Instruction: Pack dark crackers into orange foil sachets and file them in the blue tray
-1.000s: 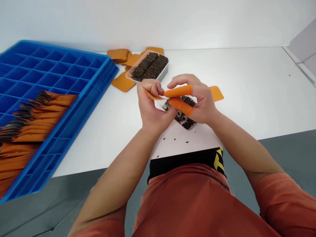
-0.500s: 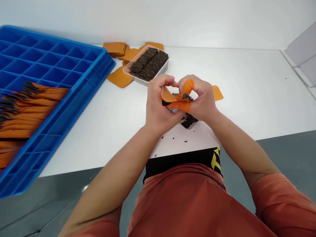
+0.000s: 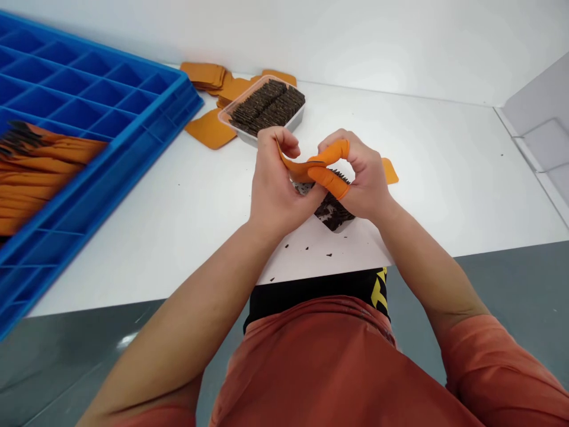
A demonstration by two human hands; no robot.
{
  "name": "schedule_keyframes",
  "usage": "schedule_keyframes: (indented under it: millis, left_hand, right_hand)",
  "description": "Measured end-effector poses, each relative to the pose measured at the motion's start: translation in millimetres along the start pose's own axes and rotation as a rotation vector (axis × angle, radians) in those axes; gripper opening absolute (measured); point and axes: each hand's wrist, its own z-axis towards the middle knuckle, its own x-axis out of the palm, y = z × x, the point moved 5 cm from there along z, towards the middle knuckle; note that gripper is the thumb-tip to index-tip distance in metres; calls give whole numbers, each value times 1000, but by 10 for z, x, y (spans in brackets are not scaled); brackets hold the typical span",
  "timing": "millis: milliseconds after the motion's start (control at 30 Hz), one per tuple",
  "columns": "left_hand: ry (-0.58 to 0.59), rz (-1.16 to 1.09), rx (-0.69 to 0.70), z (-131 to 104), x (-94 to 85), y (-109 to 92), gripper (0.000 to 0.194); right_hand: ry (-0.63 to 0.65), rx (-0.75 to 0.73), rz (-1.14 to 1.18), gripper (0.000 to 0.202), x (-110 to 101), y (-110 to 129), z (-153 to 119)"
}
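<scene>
Between both hands is a bent orange piece (image 3: 296, 169) with a thin dark edge along its top. My left hand (image 3: 278, 184) curls round its left side, with thumb and fingers closed on it. Orange covers sit on the thumb and index finger of my right hand (image 3: 362, 175), which pinch the piece's right end. Under the hands, partly hidden, a clear container of dark flat pieces (image 3: 334, 214) rests on the white table. Behind my left hand stands a plastic tub (image 3: 293, 121) filled with rows of thin dark pieces.
A blue divided tray (image 3: 146, 139) at the left holds many orange pieces with dark ends (image 3: 53, 178). Orange sheets (image 3: 204, 76) lie behind the tub, one more (image 3: 390, 171) beyond my right hand. Dark crumbs dot the table (image 3: 213, 231) near its front edge.
The orange piece between my hands has turned and flattened, and its dark part shows less. The view has shifted, so the blue tray sits further left.
</scene>
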Motion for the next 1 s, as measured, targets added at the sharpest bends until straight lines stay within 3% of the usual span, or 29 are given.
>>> schedule_keyframes:
  millis: [133,367,600,833,1000]
  left_hand:
    - [14,9,19,-8,12,-68,68]
    - [-45,-67,170,4,117,-107,87]
    - [-118,-76,204,-4,109,-73,85]
    - [-63,-120,244,-3,128,-16,78]
    - [29,-117,123,-29,129,-65,68]
  right_hand:
    - [-71,-64,25,25,4,9,-20]
    - [-70,-33,-3,56,38,-19,-22]
    - [-99,10,-61,66,19,41,-10]
    - [-56,49,-43,78,46,-17,-10]
    - [-16,9,11,79,47,-6,-7]
